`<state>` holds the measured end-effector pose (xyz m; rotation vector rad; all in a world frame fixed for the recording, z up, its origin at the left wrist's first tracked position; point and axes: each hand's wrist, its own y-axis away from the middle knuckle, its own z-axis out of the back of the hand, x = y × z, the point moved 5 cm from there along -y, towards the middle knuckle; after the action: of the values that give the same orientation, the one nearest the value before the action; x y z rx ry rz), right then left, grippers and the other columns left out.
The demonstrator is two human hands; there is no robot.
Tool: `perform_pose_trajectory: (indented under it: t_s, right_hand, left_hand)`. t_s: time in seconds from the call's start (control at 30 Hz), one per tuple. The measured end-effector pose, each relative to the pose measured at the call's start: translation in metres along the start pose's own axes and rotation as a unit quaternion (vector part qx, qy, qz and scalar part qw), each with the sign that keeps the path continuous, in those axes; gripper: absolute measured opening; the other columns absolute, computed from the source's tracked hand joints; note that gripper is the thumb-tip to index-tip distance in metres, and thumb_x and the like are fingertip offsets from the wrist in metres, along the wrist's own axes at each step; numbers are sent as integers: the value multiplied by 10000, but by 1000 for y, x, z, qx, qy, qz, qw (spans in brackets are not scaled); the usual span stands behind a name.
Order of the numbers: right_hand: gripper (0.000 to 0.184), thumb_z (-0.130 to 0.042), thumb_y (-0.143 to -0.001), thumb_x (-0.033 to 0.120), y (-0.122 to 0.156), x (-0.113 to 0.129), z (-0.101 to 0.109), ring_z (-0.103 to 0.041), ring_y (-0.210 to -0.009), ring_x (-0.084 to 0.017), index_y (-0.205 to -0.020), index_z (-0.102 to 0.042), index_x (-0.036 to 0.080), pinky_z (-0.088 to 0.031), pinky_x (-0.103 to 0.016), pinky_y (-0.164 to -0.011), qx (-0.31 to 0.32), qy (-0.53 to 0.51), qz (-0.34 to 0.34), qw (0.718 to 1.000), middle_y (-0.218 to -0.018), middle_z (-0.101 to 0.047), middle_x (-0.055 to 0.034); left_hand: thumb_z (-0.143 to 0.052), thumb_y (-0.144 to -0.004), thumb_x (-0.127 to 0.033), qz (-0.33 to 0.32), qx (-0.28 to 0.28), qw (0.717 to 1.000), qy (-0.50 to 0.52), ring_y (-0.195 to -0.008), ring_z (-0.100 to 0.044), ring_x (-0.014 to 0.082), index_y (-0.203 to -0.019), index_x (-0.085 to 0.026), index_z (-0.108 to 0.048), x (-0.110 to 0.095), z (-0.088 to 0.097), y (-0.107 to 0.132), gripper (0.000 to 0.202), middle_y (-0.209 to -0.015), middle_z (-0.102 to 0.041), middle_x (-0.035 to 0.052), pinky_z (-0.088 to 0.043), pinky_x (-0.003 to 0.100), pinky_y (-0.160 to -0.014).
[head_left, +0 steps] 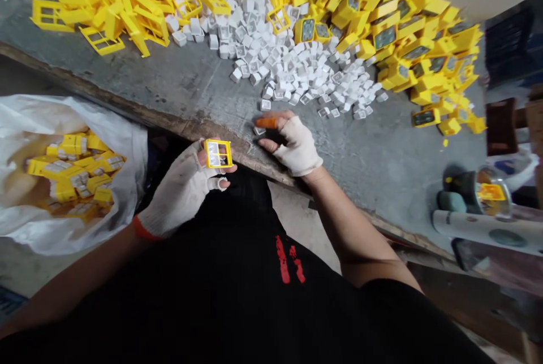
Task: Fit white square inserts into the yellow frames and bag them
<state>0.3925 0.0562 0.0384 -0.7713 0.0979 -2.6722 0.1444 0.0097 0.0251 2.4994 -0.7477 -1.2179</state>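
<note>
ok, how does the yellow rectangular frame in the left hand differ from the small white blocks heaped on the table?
The yellow rectangular frame is larger than any of the small white blocks. The frame is a barred grid; the blocks are compact. The left hand holds the frame; the blocks lie loose on the grey table. Both look plastic.

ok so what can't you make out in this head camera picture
All in the head view:
Left hand: some fingers hidden behind the yellow frame.
Right hand: too small to tell if it grips the nearest white piece.
White bag: cut off by the left edge; its lower pieces hidden by upper ones.
</note>
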Motion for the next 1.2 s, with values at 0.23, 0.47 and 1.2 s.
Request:
perform_pose_trajectory:
  t_s: [0.23, 0.47, 1.2]
  right_hand:
    - [474, -738, -1026, 593, -6, -4, -1, -711, -1227, -377, -1368, -768, 267, -518, -550, -1088, -4, 90, -106, 990, -1306, -814, -140]
    - [320, -661, -1075, 507, -2, 27, 4, -734, -1123, -342, -1183, -852, 275, -495, -556, -1082, -12, 57, -67, 996, -1126, -847, -102]
    - [236, -696, -1030, 300, -60, -7, 13, -714, -1253, -404, -1214, -819, 220, -490, -601, -1111, 14, 223, -132, 966, -1200, -857, -157]
  left_hand:
    - [-981, -829, -467, -1, -10, 1000, 0, -959, -786, 265, -1138, -224, -735, 1, -4, 0, 464, -1190, -797, 85, -581, 314, -684]
    - [-995, -827, -472, -10, -7, 1000, 5, -931, -768, 242, -1152, -230, -735, 2, -7, -1, 482, -1161, -792, 73, -564, 295, -661]
    - [-1000, -827, -446, -17, -15, 999, 43, -873, -799, 231, -1200, -237, -750, -9, 9, -6, 494, -1117, -816, 40, -627, 307, -657]
